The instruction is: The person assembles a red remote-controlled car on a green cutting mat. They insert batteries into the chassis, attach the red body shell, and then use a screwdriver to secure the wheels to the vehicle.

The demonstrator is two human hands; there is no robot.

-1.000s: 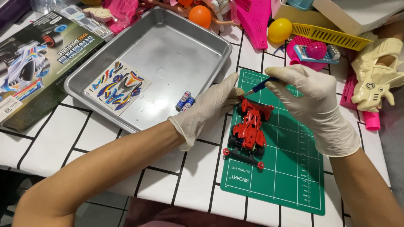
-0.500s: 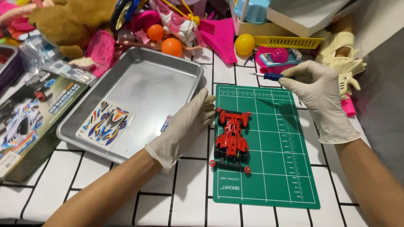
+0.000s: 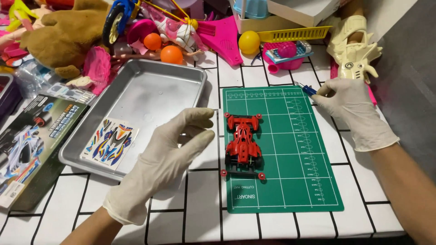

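Note:
A red toy race car (image 3: 243, 144) lies on a green cutting mat (image 3: 290, 159), nose pointing away from me. My left hand (image 3: 168, 154), in a pale glove, hovers just left of the car with fingers curled and apart, holding nothing. My right hand (image 3: 352, 109), also gloved, rests at the mat's far right corner and pinches a small blue-handled screwdriver (image 3: 305, 88). A metal tray (image 3: 150, 97) to the left holds a colourful sticker sheet (image 3: 109, 140).
The toy car's box (image 3: 32, 145) lies at the left edge. A heap of toys runs along the back: a brown plush (image 3: 59, 31), orange balls (image 3: 171, 54), a yellow ball (image 3: 249, 41), a cream toy blaster (image 3: 354, 47). The table surface is white tiles.
My left hand has lifted off the car and drawn back to the left, fingers spread. My right hand has carried the screwdriver to the mat's far right corner. The view shifted.

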